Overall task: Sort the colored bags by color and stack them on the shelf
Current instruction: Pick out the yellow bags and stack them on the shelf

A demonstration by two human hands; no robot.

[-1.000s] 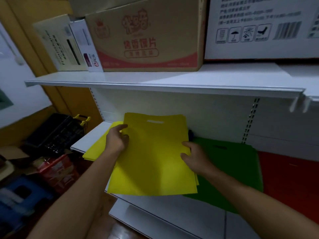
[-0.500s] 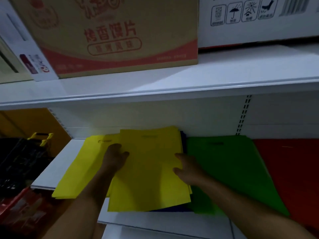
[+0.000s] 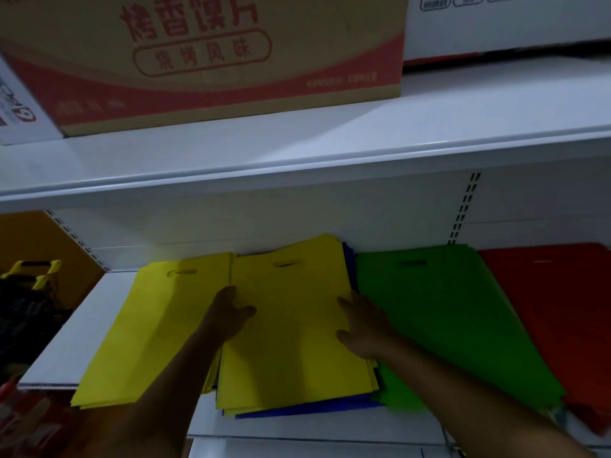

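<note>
Two hands flank the yellow bags (image 3: pixel 294 328) lying on the shelf (image 3: pixel 66 338): left hand (image 3: pixel 228 315) curled at their left edge, right hand (image 3: pixel 362 328) flat on the right. The grip looks loose. Squaring seems underway; blue bags (image 3: pixel 307 408) beneath want separating next. Thin, matte, flat rectangles, with green bags (image 3: pixel 446 319) adjacent.

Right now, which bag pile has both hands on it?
The middle yellow pile, lying over blue bags. Left hand and right hand rest there; other piles are untouched.
</note>
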